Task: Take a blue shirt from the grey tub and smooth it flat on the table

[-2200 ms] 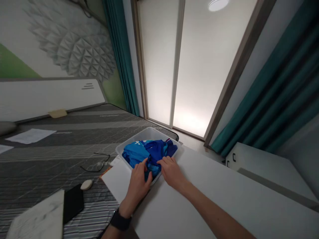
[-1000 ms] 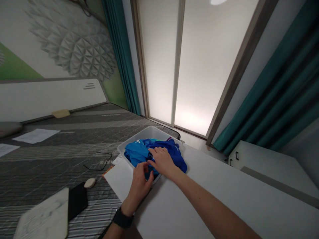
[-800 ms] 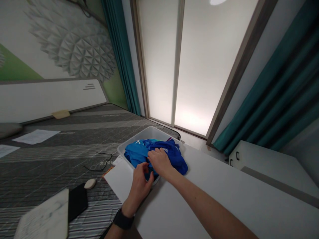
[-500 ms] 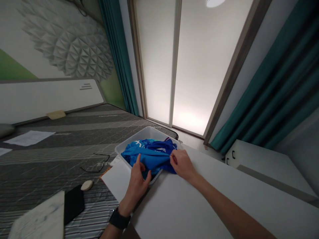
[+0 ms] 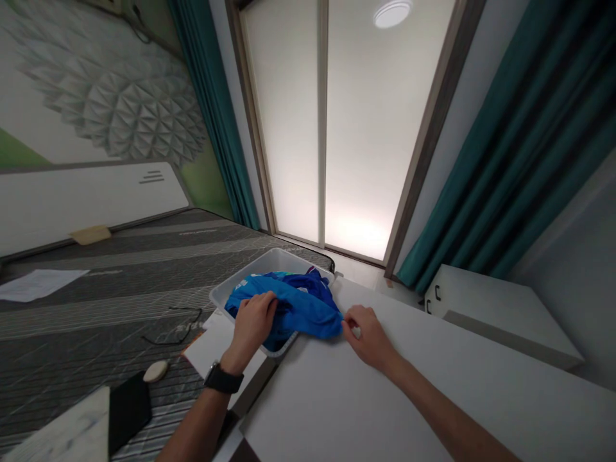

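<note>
A bright blue garment (image 5: 308,312) lies partly in a white plastic bin (image 5: 276,255) and is drawn out over its right-hand rim. My right hand (image 5: 368,339) pinches the garment's outer end above the white tabletop, thumb and forefinger together. On the bin's near side, my left hand (image 5: 254,319), with a black watch (image 5: 224,378) on its wrist, has its fingers closed on the cloth. Darker blue cloth (image 5: 321,282) is bunched behind the garment inside the bin. The bin's bottom is hidden by the cloth.
The bin stands at the edge between a grey patterned bed (image 5: 158,276) and a white table (image 5: 337,398). Glasses (image 5: 180,337), a cream oval object (image 5: 156,371) and a marbled board (image 5: 72,430) lie left. A white cabinet (image 5: 495,308) stands right.
My right hand has pulled the garment's end to the right, out over the bin's rim. My left hand has gone from spread fingers to closed on the cloth. The view has shifted slightly.
</note>
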`<state>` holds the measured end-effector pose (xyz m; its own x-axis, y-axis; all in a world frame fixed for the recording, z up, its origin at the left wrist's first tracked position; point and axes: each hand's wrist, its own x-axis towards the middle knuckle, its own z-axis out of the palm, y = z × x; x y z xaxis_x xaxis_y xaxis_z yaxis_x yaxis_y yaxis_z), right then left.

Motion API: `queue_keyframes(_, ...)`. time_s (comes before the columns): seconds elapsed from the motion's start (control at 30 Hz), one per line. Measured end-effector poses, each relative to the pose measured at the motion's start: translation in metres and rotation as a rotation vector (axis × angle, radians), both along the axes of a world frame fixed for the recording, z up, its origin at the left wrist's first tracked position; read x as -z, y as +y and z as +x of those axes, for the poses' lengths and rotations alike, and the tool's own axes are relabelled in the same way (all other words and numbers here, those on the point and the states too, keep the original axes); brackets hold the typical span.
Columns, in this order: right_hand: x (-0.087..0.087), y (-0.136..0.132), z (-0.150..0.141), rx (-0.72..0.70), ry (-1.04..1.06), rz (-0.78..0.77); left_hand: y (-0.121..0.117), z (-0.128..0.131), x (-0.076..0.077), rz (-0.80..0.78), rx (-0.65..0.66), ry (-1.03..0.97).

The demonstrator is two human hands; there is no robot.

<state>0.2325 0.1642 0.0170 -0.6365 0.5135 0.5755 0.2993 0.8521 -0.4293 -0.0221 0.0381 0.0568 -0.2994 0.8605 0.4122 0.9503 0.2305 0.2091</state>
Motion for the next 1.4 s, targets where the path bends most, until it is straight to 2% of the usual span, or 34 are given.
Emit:
queue_keyframes(0.1, -0.018, -0.008, -0.024, -0.017, -0.026, -0.016, -0.001, 0.016, -0.015, 0.145, 0.190, -0.223)
queue_keyframes(0.23, -0.039, -0.014, -0.056, -0.166, -0.067, -0.007, -0.013, 0.046, -0.039, 0.100, 0.433, -0.313)
queue_keyframes(0.3, -0.046, -0.015, -0.066, -0.260, -0.097, -0.038, -0.018, 0.051, -0.043, 0.091, 0.482, -0.285)
queue_keyframes(0.37, -0.052, -0.014, -0.068, -0.283, -0.071, -0.106, -0.020, 0.044, -0.038, 0.138, 0.410, -0.202)
queue_keyframes(0.43, -0.058, -0.012, -0.061, -0.234, 0.018, -0.190, -0.019, 0.030, -0.028, 0.168, 0.264, -0.083)
queue_keyframes(0.57, -0.069, -0.006, -0.034, -0.173, 0.204, -0.365, -0.012, 0.003, -0.007, -0.015, 0.080, 0.099)
queue_keyframes(0.67, -0.070, -0.003, -0.015, -0.162, 0.202, -0.467, -0.003, 0.002, -0.007, -0.067, 0.061, 0.092)
queue_keyframes(0.77, -0.061, -0.004, -0.006, -0.157, 0.019, -0.479, 0.005, 0.019, -0.021, 0.067, 0.155, -0.079)
queue_keyframes(0.87, -0.054, -0.010, -0.003, -0.134, -0.071, -0.386, 0.012, 0.047, -0.041, 0.154, 0.347, -0.323)
queue_keyframes(0.97, -0.055, -0.015, -0.002, -0.129, -0.043, -0.267, 0.017, 0.075, -0.057, 0.083, 0.527, -0.564)
queue_keyframes(1.03, -0.059, -0.015, 0.001, -0.165, -0.049, -0.232, 0.020, 0.087, -0.060, 0.013, 0.599, -0.677)
queue_keyframes(1.1, -0.061, -0.012, 0.007, -0.171, -0.049, -0.255, 0.022, 0.093, -0.057, -0.026, 0.632, -0.745)
queue_keyframes(1.17, -0.061, -0.007, 0.017, -0.113, -0.009, -0.335, 0.022, 0.093, -0.049, -0.011, 0.633, -0.739)
queue_keyframes(1.3, -0.056, 0.005, 0.051, -0.028, 0.150, -0.460, 0.019, 0.092, -0.027, 0.056, 0.518, -0.506)
queue_keyframes(1.4, -0.050, 0.015, 0.086, 0.082, 0.229, -0.480, 0.017, 0.101, -0.011, -0.003, 0.487, -0.376)
